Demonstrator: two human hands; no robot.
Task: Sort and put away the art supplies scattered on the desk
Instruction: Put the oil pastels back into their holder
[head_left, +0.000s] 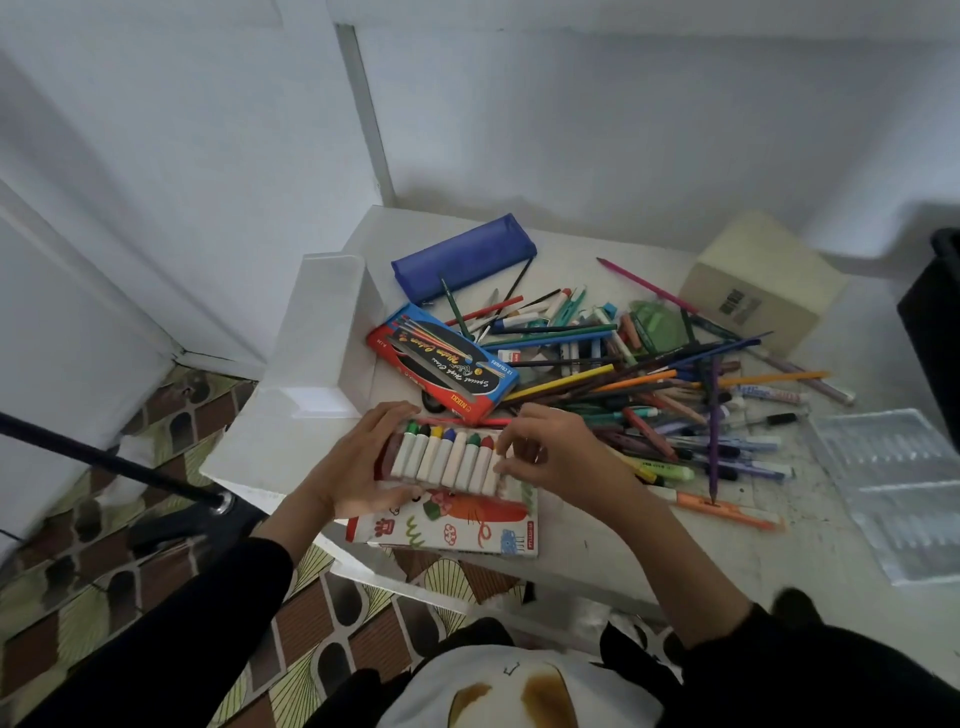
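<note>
Desk (597, 551) beyond my fingers (519, 434) holds a big unsorted pile (649, 384), so I judge little done; left hand (358, 462) grips the crayons (447, 460), right hand (556, 452) pinches their end.

White desk (597, 551) sits in a corner btwn pale walls (623, 114); brown-and-green patterned floor (171, 410) at left & below, in soft, even light.

A white rectangular desk (597, 540) is lit by soft, cool, dim light. Faint shadows are cast beneath the row of white-barrelled plastic crayons (441, 460) gripped by the left hand (358, 467). The right hand (550, 457) is slightly blurred. At the desk's right end, a ribbed clear plastic tray (893, 488) is rendered soft, with pale sheen. Beyond the desk, wall lines are bowed by lens distortion.
</note>
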